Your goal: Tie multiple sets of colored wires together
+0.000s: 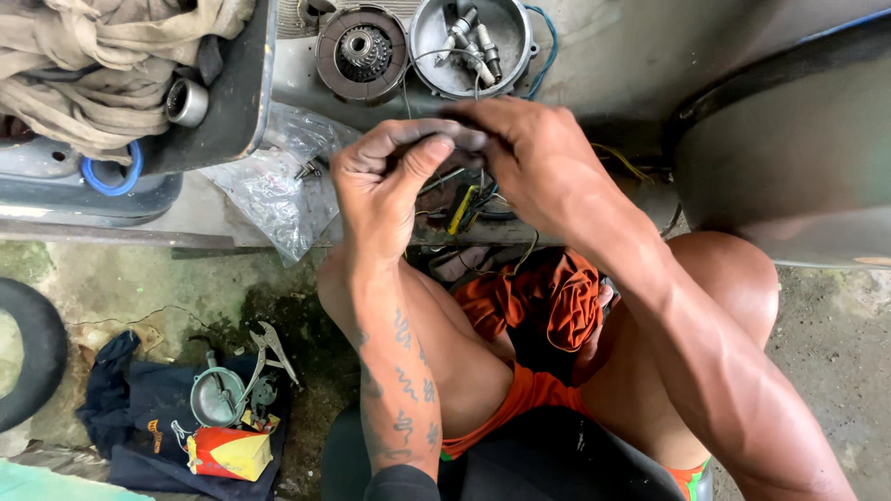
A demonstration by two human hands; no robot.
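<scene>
Both hands meet over a small dark part (459, 137), mostly hidden by fingers; its kind is unclear. Left hand (385, 186) is curled, thumb and fingers pinching the part's near end. Right hand (529, 158) closes over its far end. Coloured wires (461, 209) lie half-hidden beneath. Just beyond: a round metal bowl (515, 42) holding spark plugs (473, 46), a toothed disc (362, 51) and a crumpled clear plastic bag (274, 186).

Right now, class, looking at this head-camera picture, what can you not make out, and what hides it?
- Head view: the dark part pinched between the left hand and right hand is covered by fingers.
- Wires below run behind both hands.
- The tyre is cut off by the left edge.
- Small parts in the metal bowl are too small to identify.
- Tools on the dark cloth overlap.
</scene>
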